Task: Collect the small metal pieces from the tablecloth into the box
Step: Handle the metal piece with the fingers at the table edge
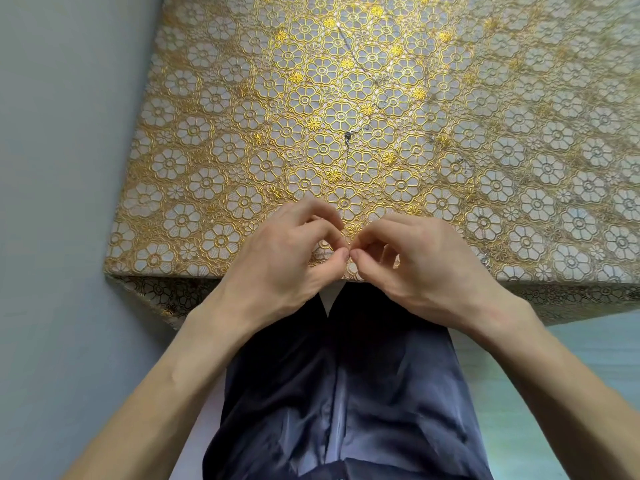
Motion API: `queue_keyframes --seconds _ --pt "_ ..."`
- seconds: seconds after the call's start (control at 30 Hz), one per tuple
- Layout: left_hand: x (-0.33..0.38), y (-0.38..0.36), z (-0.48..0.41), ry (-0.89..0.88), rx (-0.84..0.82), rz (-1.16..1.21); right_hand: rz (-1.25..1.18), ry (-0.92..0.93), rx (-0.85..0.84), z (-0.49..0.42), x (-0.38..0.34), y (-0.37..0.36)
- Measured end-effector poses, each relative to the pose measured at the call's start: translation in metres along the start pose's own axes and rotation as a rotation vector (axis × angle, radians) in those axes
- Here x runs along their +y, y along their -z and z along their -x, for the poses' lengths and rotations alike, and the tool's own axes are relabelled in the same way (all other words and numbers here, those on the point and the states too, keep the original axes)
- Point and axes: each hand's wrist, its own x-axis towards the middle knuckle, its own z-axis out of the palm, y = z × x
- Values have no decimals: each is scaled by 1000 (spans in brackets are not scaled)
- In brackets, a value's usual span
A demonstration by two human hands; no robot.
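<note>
Noted desk [149,292] covered by embossed tablecloth [214,98], gold flower outlines on pale netting, folded over the near edge. Found left hand [287,258] and right hand [412,268] at that edge, fingertips meeting, each grip narrow, thumb against forefinger; any metal piece held too small to confirm. Observed dark fleck [347,136] mid-cloth, well apart from both hands

No text, label, brand or number readable, tablecloth [346,98] shows only floral pattern
</note>
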Motion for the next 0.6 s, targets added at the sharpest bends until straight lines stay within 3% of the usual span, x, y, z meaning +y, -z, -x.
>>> queue_keyframes --seconds 0.4,0.6 --pt "-1 5 -10 42 -70 27 -86 5 21 -1 6 -8" --pt "-1 8 -11 41 -116 55 -170 -45 -54 -2 3 -2"
